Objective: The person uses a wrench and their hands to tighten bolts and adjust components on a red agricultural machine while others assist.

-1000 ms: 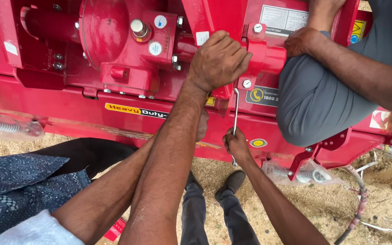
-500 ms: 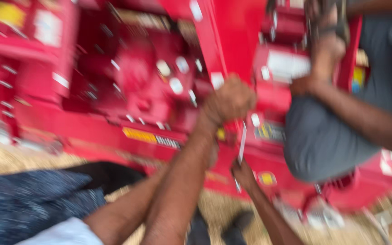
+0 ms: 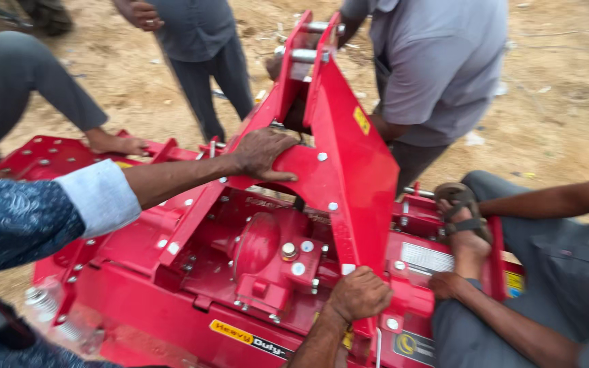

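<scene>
The red farm implement [image 3: 267, 272] filled the lower and middle frame, sitting on sandy ground [image 3: 553, 88]. Its body was painted sheet steel, smooth and glossy, studded with round silver bolt heads, and it formed a shallow open well at centre. In that well sat a rounded, dome-like gearbox housing [image 3: 257, 242] with a brass-coloured plug on top. A triangular hitch frame [image 3: 339, 146] of flat red plates rose from the well toward the upper middle, capped by a silver pin [image 3: 305, 54].

The left hand [image 3: 262, 153], reaching in from the left on a blue patterned sleeve with a pale cuff, lay flat on the frame's cross plate, fingers together and curled over its edge. The right hand [image 3: 358, 294], at lower centre, was closed in a fist around the plate's lower edge.

At right, a seated person in grey braced a sandalled foot [image 3: 465, 218] against the machine. Two other people in grey stood along the top, and another person's hand [image 3: 116, 144] rested on the deck at upper left.
</scene>
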